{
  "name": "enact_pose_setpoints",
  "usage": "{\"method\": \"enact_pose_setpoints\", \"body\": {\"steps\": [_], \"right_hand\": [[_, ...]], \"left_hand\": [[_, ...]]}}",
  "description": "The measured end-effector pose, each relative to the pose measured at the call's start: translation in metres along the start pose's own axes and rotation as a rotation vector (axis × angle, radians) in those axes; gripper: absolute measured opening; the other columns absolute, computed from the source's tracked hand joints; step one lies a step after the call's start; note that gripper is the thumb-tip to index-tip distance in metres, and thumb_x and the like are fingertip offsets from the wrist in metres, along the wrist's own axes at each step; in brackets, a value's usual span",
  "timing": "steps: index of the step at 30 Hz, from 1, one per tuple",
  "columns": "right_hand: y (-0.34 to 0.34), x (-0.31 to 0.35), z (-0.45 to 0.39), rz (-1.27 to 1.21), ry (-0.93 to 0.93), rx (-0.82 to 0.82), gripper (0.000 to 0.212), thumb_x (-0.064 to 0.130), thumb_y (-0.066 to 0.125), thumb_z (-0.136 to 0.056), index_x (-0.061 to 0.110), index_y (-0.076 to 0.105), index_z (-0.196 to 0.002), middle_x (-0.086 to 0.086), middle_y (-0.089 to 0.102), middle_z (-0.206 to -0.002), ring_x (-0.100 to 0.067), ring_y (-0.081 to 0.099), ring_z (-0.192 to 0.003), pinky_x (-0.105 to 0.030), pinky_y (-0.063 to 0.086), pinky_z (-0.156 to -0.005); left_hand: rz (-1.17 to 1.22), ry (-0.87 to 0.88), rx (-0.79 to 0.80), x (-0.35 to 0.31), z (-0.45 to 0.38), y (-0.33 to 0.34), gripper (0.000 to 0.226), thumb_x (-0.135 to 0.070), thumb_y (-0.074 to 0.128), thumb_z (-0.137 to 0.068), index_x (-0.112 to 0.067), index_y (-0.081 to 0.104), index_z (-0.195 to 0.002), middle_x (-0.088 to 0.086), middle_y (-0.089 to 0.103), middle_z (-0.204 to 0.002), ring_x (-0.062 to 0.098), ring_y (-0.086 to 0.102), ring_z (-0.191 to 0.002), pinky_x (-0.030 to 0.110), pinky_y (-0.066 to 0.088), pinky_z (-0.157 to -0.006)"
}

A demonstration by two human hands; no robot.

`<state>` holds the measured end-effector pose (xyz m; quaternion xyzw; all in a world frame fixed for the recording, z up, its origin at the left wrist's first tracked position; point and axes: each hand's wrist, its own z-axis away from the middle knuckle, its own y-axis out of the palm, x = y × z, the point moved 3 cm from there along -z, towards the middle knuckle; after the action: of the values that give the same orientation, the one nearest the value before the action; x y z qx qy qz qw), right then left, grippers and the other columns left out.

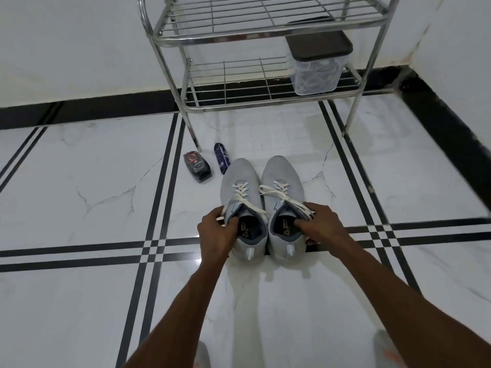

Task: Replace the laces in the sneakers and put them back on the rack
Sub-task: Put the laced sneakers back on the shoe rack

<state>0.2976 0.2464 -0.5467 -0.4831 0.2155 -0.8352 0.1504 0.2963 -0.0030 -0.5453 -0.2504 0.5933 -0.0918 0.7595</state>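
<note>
Two light grey sneakers with white laces stand side by side on the tiled floor, toes pointing at the rack. My left hand (217, 233) grips the collar of the left sneaker (240, 181), thumb inside the opening. My right hand (322, 224) grips the collar of the right sneaker (281, 179) the same way, over loose lace ends. The laces (240, 193) run criss-cross through the eyelets of both shoes. The steel wire shoe rack (265, 30) stands against the wall just beyond the toes, with two shelves in view.
A clear plastic box with a black lid (317, 65) sits on the right of the rack's lower shelf. A small black packet (197, 166) and a dark blue can (220, 158) lie on the floor left of the sneakers. My feet show at the bottom edge.
</note>
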Motion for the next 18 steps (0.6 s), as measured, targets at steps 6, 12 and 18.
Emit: {"method": "enact_pose_setpoints", "body": {"steps": [6, 12, 18], "right_hand": [[-0.009, 0.003, -0.032, 0.086, -0.049, -0.028, 0.018, 0.022, 0.071, -0.078, 0.019, 0.067, -0.095, -0.005, 0.070, -0.081, -0.026, 0.068, -0.078, -0.031, 0.057, -0.056], [-0.032, 0.026, -0.018, 0.003, 0.017, -0.029, 0.052, 0.022, 0.073, -0.077, 0.024, 0.065, -0.129, -0.003, 0.073, -0.101, -0.020, 0.068, -0.089, -0.040, 0.060, -0.082], [-0.070, 0.098, 0.043, -0.043, 0.041, 0.011, 0.036, 0.017, 0.071, -0.078, 0.026, 0.070, -0.112, -0.001, 0.074, -0.089, -0.025, 0.070, -0.084, -0.050, 0.061, -0.076]], "left_hand": [[0.054, 0.039, -0.009, -0.009, -0.023, 0.012, 0.031, -0.007, 0.070, -0.084, -0.024, 0.074, -0.110, -0.028, 0.068, -0.088, -0.015, 0.065, -0.081, 0.001, 0.046, -0.066], [0.082, 0.010, -0.001, -0.049, -0.016, -0.001, 0.039, -0.004, 0.070, -0.084, -0.019, 0.073, -0.120, -0.019, 0.072, -0.097, -0.010, 0.067, -0.088, 0.004, 0.048, -0.066], [0.078, -0.041, 0.022, -0.122, 0.004, -0.059, 0.039, -0.003, 0.070, -0.083, -0.018, 0.074, -0.119, -0.021, 0.074, -0.097, -0.004, 0.070, -0.090, 0.010, 0.053, -0.070]]}}
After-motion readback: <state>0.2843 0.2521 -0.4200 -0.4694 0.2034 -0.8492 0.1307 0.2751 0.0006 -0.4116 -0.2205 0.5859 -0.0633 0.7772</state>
